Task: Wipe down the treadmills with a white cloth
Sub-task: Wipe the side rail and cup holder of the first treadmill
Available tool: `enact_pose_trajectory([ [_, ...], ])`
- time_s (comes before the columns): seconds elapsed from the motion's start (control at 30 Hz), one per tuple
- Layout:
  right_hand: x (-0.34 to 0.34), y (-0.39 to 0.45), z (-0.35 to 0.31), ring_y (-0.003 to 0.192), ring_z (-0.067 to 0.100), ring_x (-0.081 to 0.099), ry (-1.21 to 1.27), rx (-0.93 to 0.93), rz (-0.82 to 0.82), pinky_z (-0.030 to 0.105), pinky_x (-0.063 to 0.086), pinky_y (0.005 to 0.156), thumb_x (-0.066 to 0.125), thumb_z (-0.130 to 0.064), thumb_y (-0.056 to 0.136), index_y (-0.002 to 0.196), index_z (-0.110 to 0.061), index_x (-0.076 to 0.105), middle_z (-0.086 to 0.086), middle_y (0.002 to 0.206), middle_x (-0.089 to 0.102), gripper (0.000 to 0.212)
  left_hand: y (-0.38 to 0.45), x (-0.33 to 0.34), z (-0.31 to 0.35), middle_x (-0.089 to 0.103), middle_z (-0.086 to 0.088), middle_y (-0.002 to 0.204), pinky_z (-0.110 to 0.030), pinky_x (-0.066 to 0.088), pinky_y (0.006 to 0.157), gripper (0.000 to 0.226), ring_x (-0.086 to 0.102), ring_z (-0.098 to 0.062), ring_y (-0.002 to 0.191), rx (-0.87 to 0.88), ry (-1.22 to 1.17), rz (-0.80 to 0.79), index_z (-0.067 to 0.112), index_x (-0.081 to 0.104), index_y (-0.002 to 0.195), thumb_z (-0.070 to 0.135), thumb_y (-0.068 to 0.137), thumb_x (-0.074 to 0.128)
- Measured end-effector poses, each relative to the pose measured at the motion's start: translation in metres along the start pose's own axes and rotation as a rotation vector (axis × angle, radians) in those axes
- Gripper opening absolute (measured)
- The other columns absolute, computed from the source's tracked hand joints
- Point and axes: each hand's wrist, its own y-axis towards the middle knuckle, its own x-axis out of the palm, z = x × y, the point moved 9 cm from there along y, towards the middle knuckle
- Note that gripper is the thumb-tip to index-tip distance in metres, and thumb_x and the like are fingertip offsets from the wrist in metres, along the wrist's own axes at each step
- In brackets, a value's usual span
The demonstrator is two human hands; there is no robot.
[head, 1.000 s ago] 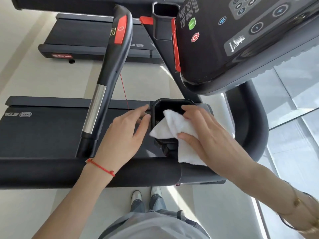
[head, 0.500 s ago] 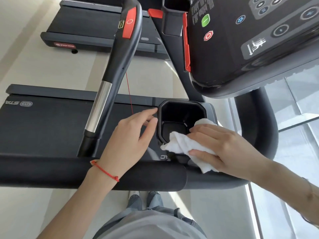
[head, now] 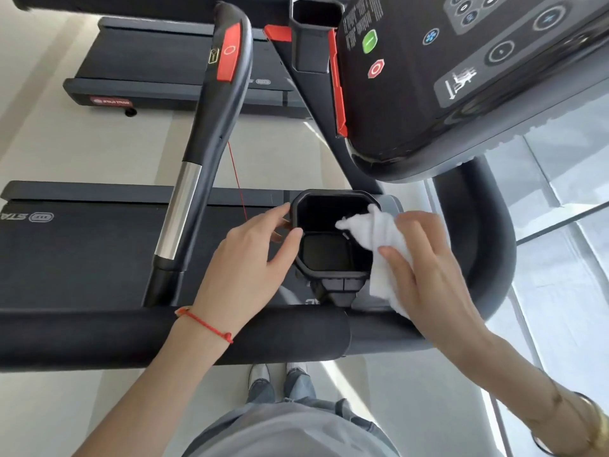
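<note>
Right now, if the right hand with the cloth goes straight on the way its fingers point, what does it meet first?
Probably the cup holder: the right hand presses the white cloth over its right rim, fingers pointing left, inward.

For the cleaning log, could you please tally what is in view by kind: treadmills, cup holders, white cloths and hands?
Treadmills: 2, the near treadmill and the far treadmill
Cup holders: 2, the near cup holder and the upper cup holder
White cloths: 1, the white cloth
Hands: 2, the left hand and the right hand
Total: 7
</note>
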Motion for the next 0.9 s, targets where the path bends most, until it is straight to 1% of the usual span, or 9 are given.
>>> enact_pose_trajectory([
  [0.1, -0.001, 0.015, 0.008, 0.1, 0.011, 0.037, 0.01, 0.144, 0.116, 0.014, 0.028, 0.088, 0.045, -0.024, 0.102, 0.111, -0.012, 0.044, -0.006, 0.117, 0.029, 0.016, 0.002, 0.003, 0.003, 0.065, 0.018, 0.106, -0.03, 0.054, 0.083, 0.045, 0.061, 0.001, 0.093, 0.013, 0.035, -0.007, 0.031, 0.052, 0.137, 0.046, 0.095, 0.048],
  [0.2, 0.011, 0.022, 0.006, 0.099, 0.012, 0.037, 0.003, 0.162, 0.077, 0.015, 0.028, 0.086, 0.046, -0.023, 0.101, 0.124, -0.005, 0.043, -0.001, 0.117, 0.031, 0.029, 0.005, 0.007, 0.0, 0.066, 0.013, 0.112, -0.037, 0.055, 0.088, 0.047, 0.063, -0.005, 0.099, 0.007, 0.06, -0.027, 0.031, 0.049, 0.14, 0.045, 0.095, 0.048],
  [0.27, 0.017, 0.013, 0.014, 0.091, 0.007, 0.039, 0.069, 0.24, -0.022, 0.013, 0.031, 0.077, 0.044, -0.029, 0.1, 0.123, -0.016, 0.041, -0.002, 0.113, 0.038, 0.027, 0.005, 0.009, -0.002, 0.066, 0.012, 0.114, -0.038, 0.055, 0.09, 0.049, 0.063, -0.006, 0.101, 0.0, 0.061, -0.04, 0.03, 0.048, 0.141, 0.046, 0.095, 0.047],
  [0.33, 0.018, -0.001, 0.021, 0.078, -0.001, 0.046, 0.208, 0.292, -0.098, 0.007, 0.035, 0.065, 0.044, -0.029, 0.099, 0.104, -0.037, 0.04, -0.006, 0.099, 0.045, 0.009, 0.005, 0.01, -0.003, 0.066, 0.013, 0.111, -0.037, 0.055, 0.09, 0.049, 0.063, -0.006, 0.101, -0.007, 0.046, -0.046, 0.029, 0.049, 0.141, 0.046, 0.095, 0.046],
  [0.4, 0.016, -0.004, 0.013, 0.087, -0.012, 0.049, 0.235, 0.255, -0.111, -0.002, 0.033, 0.07, 0.044, -0.029, 0.101, 0.104, -0.045, 0.042, -0.009, 0.101, 0.049, 0.016, 0.006, 0.011, -0.003, 0.067, 0.014, 0.109, -0.034, 0.055, 0.09, 0.047, 0.063, -0.006, 0.1, -0.011, 0.033, -0.045, 0.03, 0.049, 0.14, 0.044, 0.095, 0.047],
  [0.47, 0.018, 0.002, 0.002, 0.1, -0.009, 0.047, 0.136, 0.176, -0.104, -0.004, 0.028, 0.077, 0.044, -0.029, 0.102, 0.13, -0.041, 0.045, -0.006, 0.122, 0.05, 0.03, 0.006, 0.011, -0.003, 0.067, 0.013, 0.111, -0.032, 0.054, 0.09, 0.047, 0.063, -0.007, 0.101, -0.012, 0.037, -0.041, 0.029, 0.05, 0.14, 0.044, 0.095, 0.047],
  [0.6, 0.029, 0.032, -0.001, 0.12, 0.026, 0.05, -0.023, 0.119, -0.129, 0.015, 0.032, 0.088, 0.048, -0.027, 0.101, 0.142, -0.032, 0.047, 0.005, 0.146, 0.038, 0.042, 0.007, 0.012, -0.003, 0.067, 0.013, 0.111, -0.03, 0.052, 0.092, 0.047, 0.064, -0.007, 0.101, -0.005, 0.017, -0.041, 0.028, 0.05, 0.14, 0.043, 0.095, 0.048],
  [0.73, 0.027, 0.057, -0.001, 0.126, 0.023, 0.05, 0.009, 0.019, -0.181, 0.034, 0.041, 0.105, 0.055, -0.021, 0.098, 0.143, -0.03, 0.046, 0.002, 0.142, 0.046, 0.047, 0.007, 0.013, -0.004, 0.067, 0.012, 0.11, -0.027, 0.052, 0.091, 0.046, 0.064, -0.006, 0.1, 0.0, 0.017, -0.035, 0.028, 0.05, 0.139, 0.042, 0.095, 0.048],
  [0.9, 0.016, 0.048, 0.015, 0.126, 0.004, 0.047, 0.201, 0.019, -0.168, 0.007, 0.031, 0.102, 0.065, -0.027, 0.092, 0.147, -0.022, 0.037, -0.01, 0.139, 0.052, 0.061, 0.007, 0.013, -0.007, 0.067, 0.011, 0.112, -0.028, 0.053, 0.091, 0.05, 0.063, -0.005, 0.1, -0.02, -0.007, -0.039, 0.027, 0.05, 0.14, 0.045, 0.093, 0.047],
])
